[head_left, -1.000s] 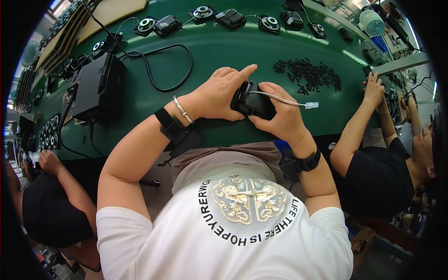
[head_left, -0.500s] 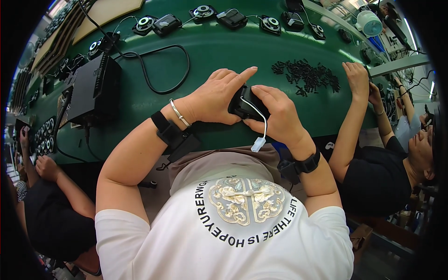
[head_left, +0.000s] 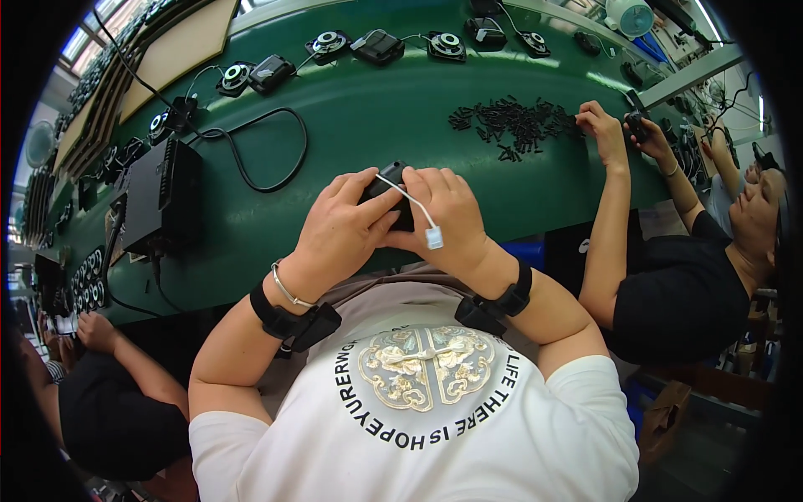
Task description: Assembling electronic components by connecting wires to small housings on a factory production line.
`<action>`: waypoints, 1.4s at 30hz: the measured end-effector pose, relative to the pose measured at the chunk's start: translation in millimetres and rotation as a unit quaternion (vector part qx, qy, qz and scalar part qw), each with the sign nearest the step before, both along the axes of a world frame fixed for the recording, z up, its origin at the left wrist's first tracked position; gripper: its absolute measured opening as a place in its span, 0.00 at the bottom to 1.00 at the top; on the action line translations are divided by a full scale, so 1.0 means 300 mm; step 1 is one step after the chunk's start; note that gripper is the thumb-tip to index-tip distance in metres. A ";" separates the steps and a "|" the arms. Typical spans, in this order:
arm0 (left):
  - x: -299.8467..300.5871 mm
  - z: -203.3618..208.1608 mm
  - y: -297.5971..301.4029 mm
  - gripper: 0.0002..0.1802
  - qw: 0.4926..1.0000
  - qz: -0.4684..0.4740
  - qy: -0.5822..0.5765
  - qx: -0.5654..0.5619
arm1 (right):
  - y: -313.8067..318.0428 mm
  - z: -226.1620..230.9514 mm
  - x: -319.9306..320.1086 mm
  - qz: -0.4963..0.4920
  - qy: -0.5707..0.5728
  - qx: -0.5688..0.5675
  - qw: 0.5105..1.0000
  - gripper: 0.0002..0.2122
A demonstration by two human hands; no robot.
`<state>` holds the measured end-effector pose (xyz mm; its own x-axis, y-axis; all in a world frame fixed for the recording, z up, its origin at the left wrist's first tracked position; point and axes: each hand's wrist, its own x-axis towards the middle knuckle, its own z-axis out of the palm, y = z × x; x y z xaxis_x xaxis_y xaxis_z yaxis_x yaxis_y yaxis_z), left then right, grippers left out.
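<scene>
Between both my hands, at the near side of the green table, is a small black plastic housing [head_left: 395, 174]. My left hand [head_left: 341, 224] grips its left side, with the index finger laid across the top. My right hand [head_left: 445, 209] holds the other side, fingers curled over the far edge. From the housing a white cable [head_left: 407, 196] runs over my right hand and ends in a pale connector [head_left: 434, 238]. My fingers cover much of the housing, and its underside is hidden.
A row of speakers [head_left: 446, 45] wired to black housings [head_left: 378, 47] lines the table's far side. Small black pieces [head_left: 514, 122] lie in a heap at right, where a co-worker's hand [head_left: 604, 132] reaches in. At left stand a black box [head_left: 161, 197] and a looped black cable [head_left: 303, 142].
My hands have closed in around the housing, bringing it left and turning it. The connector has swung up over my right hand. The co-worker's hand at right has moved to the heap.
</scene>
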<state>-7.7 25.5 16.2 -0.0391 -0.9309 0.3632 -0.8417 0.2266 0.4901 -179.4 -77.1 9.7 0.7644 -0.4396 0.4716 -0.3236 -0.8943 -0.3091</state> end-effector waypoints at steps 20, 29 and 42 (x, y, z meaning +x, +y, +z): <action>-0.032 -0.040 0.033 0.34 0.998 0.058 0.013 -0.026 | -0.414 -0.035 -0.065 -0.106 0.043 0.049 0.992 0.04; -0.030 -0.017 0.032 0.34 0.998 0.053 0.004 -0.042 | -0.239 0.121 -0.012 0.060 0.072 0.235 0.967 0.07; -0.042 -0.013 0.027 0.30 0.995 0.073 -0.064 -0.035 | -0.205 0.119 0.120 0.118 0.179 0.112 0.970 0.08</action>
